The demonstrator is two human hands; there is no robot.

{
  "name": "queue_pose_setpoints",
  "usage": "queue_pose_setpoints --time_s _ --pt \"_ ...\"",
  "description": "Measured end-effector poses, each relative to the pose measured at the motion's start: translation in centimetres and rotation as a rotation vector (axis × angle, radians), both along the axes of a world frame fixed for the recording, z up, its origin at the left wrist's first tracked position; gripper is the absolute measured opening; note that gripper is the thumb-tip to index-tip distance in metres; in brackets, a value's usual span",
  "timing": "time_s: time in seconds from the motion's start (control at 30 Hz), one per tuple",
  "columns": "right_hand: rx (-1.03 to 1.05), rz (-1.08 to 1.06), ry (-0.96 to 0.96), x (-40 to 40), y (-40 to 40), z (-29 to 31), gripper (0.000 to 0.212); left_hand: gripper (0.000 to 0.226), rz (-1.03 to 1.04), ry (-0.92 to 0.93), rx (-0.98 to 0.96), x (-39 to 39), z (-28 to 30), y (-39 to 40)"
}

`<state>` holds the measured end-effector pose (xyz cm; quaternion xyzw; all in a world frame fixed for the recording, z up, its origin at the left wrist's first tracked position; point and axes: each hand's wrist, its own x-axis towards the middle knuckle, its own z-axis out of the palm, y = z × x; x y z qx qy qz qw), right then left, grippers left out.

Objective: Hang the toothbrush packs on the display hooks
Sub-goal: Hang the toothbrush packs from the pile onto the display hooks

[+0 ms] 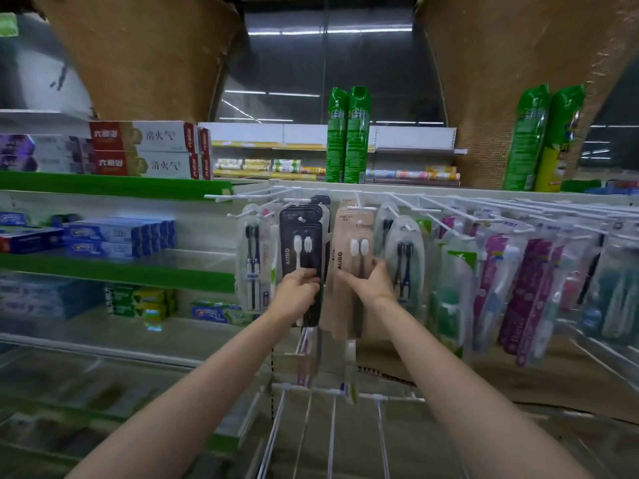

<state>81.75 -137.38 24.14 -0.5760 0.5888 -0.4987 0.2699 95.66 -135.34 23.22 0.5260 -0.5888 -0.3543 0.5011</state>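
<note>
Left hand [298,288] is clamped on the lower half of the black card toothbrush pack [301,250], thumb on the front face, fingers wrapped round its right edge. Right hand [370,283] is pinched on the beige card toothbrush pack [351,257], fingertips laid across the front at mid-height. Both forearms are extended up from the lower frame edge. Both packs are hung side by side on white wire display hooks [304,219], each at the front of a stack of like packs; "AUBO" is printed down each card. Below the packs, a white wire rack [332,426] is seen, with a few loose packs dangling above it. Just left of the black pack, a clear blister pack with dark brushes [252,267] is hung. To the right, a row of clear and purple toothbrush packs [525,281] is strung along further hooks. Blue toothpaste boxes [114,236] are stacked on the green-edged shelf [117,271] at left. On top, red-and-white toothpaste cartons [145,148] and tall green spray cans [347,136] are stood.
</note>
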Motion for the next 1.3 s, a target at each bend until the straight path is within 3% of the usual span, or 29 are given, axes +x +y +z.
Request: queue_pose_setpoints --time_s 0.2,0.3,0.4,0.5,0.57,0.7,0.97,1.03,1.1,1.2,1.3 --pt "-0.014 0.030 -0.090 0.4 -0.3 0.5 0.069 0.040 -0.012 -0.022 0.037 0.8 -0.1 -0.9" --pt "-0.027 -0.059 0.019 -0.2 0.1 0.6 0.054 0.038 0.021 -0.029 0.035 1.3 -0.3 -1.2" --pt "-0.026 -0.104 0.148 -0.9 0.6 1.2 0.054 0.031 0.187 -0.059 -0.014 1.9 -0.5 -1.2" --pt "-0.031 -0.089 0.169 -1.1 1.0 1.4 0.058 0.054 0.423 -0.115 -0.091 2.4 0.0 -1.1" --pt "-0.031 -0.066 0.152 -1.1 1.2 1.4 0.062 0.073 0.453 -0.115 -0.082 2.8 0.3 -1.8" --pt "-0.119 -0.036 0.259 -1.1 1.8 0.8 0.071 0.088 0.226 0.051 -0.045 3.1 -0.1 -3.6" --pt "-0.515 -0.026 0.394 -0.9 3.3 -0.7 0.055 0.045 -0.036 0.236 -0.134 1.8 -0.2 -4.3" --pt "-0.588 -0.025 0.413 -0.9 3.4 -0.7 0.046 0.045 -0.053 0.247 -0.162 1.9 -0.3 -4.4" --pt "-0.606 0.024 0.403 -0.8 3.6 -0.8 0.037 0.057 -0.058 0.272 -0.140 2.2 -0.8 -4.6" --pt "-0.601 0.103 0.385 -0.1 3.9 -1.2 0.028 0.049 -0.109 0.298 -0.082 2.8 -1.6 -4.3" --pt "-0.547 0.184 0.361 1.1 4.0 -1.8 0.024 0.062 -0.161 0.312 -0.041 3.3 -2.1 -4.0"
